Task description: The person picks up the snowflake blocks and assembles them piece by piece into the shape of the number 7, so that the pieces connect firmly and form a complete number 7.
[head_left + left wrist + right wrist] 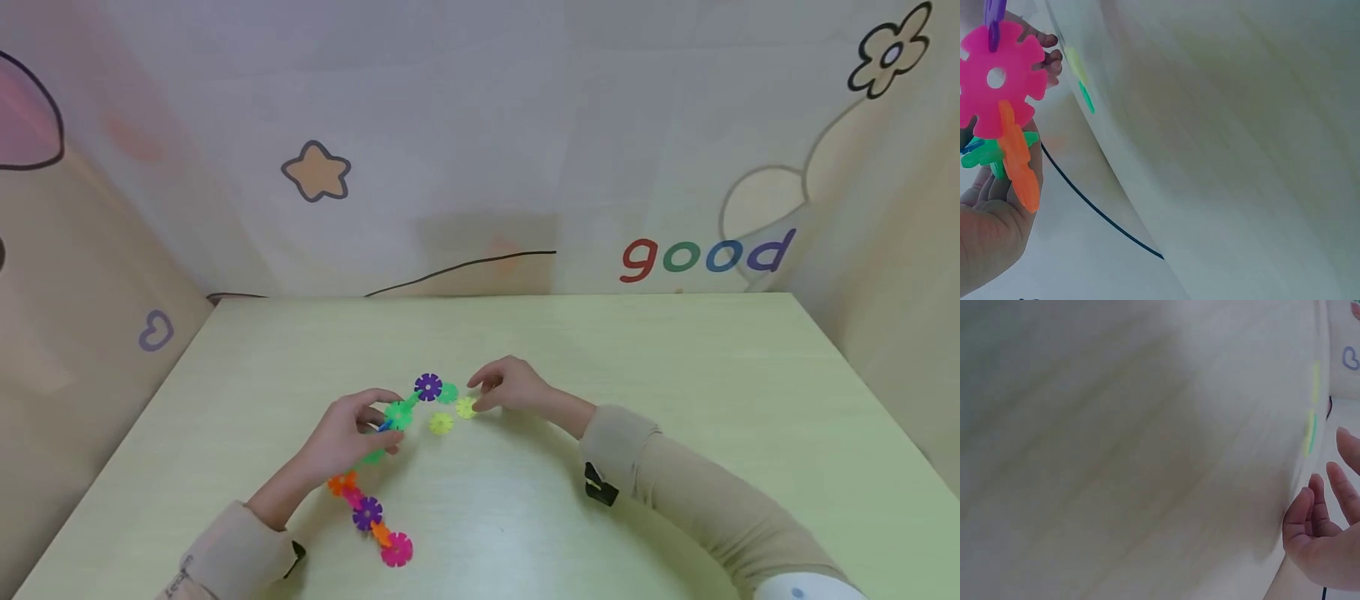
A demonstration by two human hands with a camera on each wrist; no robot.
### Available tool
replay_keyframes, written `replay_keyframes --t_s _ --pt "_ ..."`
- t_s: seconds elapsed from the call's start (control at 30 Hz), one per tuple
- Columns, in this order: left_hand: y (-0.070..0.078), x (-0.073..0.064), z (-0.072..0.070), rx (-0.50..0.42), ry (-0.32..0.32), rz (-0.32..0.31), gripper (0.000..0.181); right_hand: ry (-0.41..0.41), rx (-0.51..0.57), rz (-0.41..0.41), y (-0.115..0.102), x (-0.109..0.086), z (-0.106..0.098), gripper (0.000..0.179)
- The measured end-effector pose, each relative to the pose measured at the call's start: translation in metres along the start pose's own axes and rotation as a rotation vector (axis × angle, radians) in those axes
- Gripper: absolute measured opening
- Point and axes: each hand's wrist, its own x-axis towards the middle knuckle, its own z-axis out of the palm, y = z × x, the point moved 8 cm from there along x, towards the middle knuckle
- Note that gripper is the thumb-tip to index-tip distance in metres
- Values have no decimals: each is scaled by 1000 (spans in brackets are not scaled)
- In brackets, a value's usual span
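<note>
My left hand (348,433) pinches a chain of interlocked plastic snowflake discs between thumb and fingers, around a green disc (399,415). From it the chain runs down toward me through orange and purple discs to a pink disc (397,550). A purple disc (428,387) shows at its far end. In the left wrist view a pink disc (1019,87) and an orange disc (1016,159) partly cover the left hand (991,231). My right hand (517,385), fingers loosely bent, is beside a yellow disc (466,407); the right wrist view shows nothing between its fingers (1300,515).
Another yellow disc (441,423) and a light green disc (447,392) lie on the pale table (637,517) between the hands. Printed cloth (480,125) rises behind the table's far edge and along both sides.
</note>
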Motion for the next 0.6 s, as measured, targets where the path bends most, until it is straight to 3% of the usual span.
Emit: replay_keyframes --t_s 0.3,0.6 --pt "-3 1 -3 -36 -13 1 44 32 -152 -23 -2 4 7 31" --pt "4 3 4 -68 -74 2 43 23 -245 11 -6 2 13 24"
